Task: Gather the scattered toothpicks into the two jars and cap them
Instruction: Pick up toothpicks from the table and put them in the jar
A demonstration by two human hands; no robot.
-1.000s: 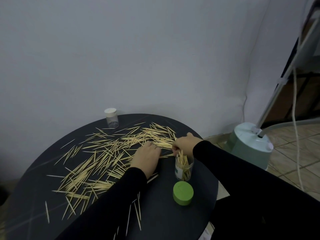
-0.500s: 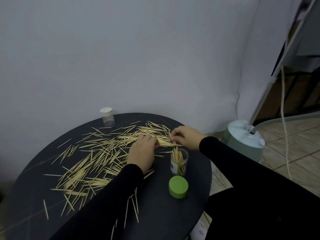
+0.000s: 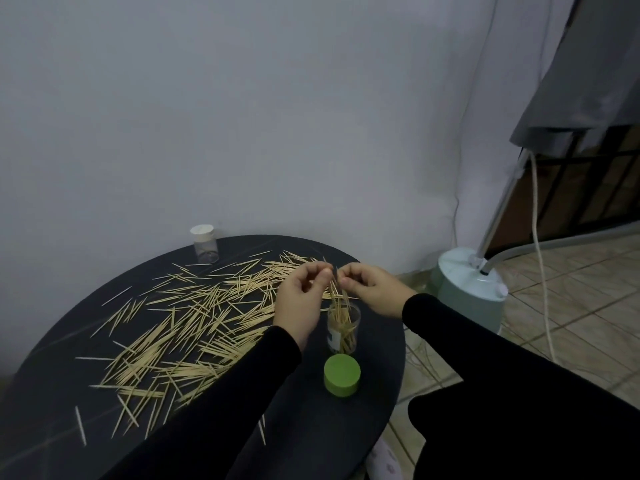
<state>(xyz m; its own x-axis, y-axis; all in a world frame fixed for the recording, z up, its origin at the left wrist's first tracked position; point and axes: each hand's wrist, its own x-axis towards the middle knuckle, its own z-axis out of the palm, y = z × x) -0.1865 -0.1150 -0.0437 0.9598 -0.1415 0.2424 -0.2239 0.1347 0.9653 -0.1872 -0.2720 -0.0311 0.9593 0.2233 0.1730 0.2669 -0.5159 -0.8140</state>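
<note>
Many toothpicks lie scattered over the round black table. An open clear jar stands near the table's right side with several toothpicks upright in it. Its green cap lies just in front of it. My left hand and my right hand are raised together above the jar, both pinching a few toothpicks that point down into its mouth. A second clear jar with a white cap stands at the table's far edge.
A white wall runs right behind the table. To the right on the tiled floor stands a pale green appliance base with a slanted pole and a white cord. The table's right edge is close to the open jar.
Both hands have lifted off the table and come together above the open jar, now pinching a few toothpicks over its mouth. The view has shifted slightly.
</note>
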